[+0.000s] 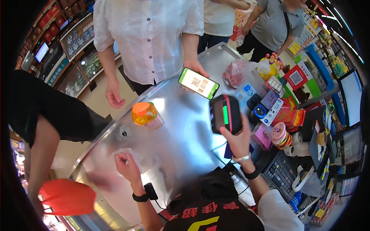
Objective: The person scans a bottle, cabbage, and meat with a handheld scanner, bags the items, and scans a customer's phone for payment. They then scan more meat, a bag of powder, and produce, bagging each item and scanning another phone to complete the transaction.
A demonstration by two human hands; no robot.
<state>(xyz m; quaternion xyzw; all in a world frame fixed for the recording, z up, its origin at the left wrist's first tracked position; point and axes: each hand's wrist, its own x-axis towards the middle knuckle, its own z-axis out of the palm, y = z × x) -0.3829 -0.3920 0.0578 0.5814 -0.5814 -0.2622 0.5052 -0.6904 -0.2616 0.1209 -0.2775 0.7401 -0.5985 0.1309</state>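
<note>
My right hand (237, 138) grips a black code scanner (224, 113) with red trim and a lit green strip, its thumb along the near side. Just beyond the scanner, a customer's hand (194, 68) holds out a phone (198, 83) showing a QR code and a barcode. My left hand (128, 168) is curled into a loose fist low over the metal counter (181, 127), with nothing visible in it. A bottle of orange-yellow liquid (146, 114) with an orange cap lies on the counter beyond my left hand.
A bag of pinkish-red goods (235, 73) sits at the counter's far end. To the right are a payment speaker (260, 111), a red QR sign (296, 77), tape rolls (280, 134), a keyboard (283, 173) and monitors (351, 96). At left, another person carries a red bag (69, 197).
</note>
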